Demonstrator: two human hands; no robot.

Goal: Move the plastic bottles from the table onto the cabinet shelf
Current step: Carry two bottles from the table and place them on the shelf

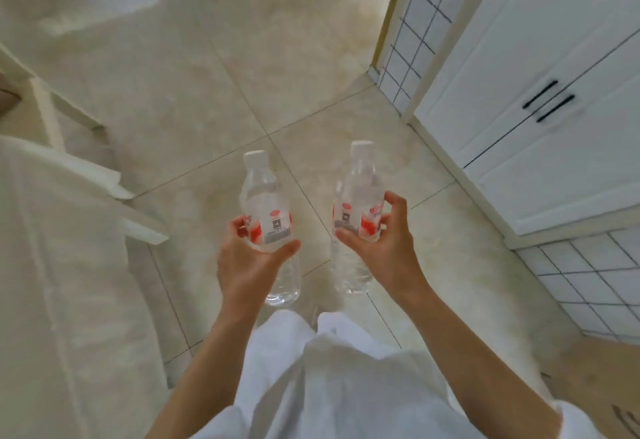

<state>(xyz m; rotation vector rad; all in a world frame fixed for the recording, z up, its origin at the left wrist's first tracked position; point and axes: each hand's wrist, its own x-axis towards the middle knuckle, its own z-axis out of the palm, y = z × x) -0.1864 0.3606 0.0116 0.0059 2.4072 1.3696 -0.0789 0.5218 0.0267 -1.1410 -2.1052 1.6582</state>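
Carrying one clear bottle (266,217) in my left hand (249,262) and another bottle (358,210) in my right hand (384,248), each grip wrapped around the labelled middle, above the floor; light, smooth plastic, probably crushable.

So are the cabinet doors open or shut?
Shut: both cabinet doors lie flush, black handles side by side; no shelf shows.

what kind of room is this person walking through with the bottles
Most likely a home kitchen or dining area: glossy beige floor tiles, a white cabinet with black handles on the right, and a white-tiled wall beside it.
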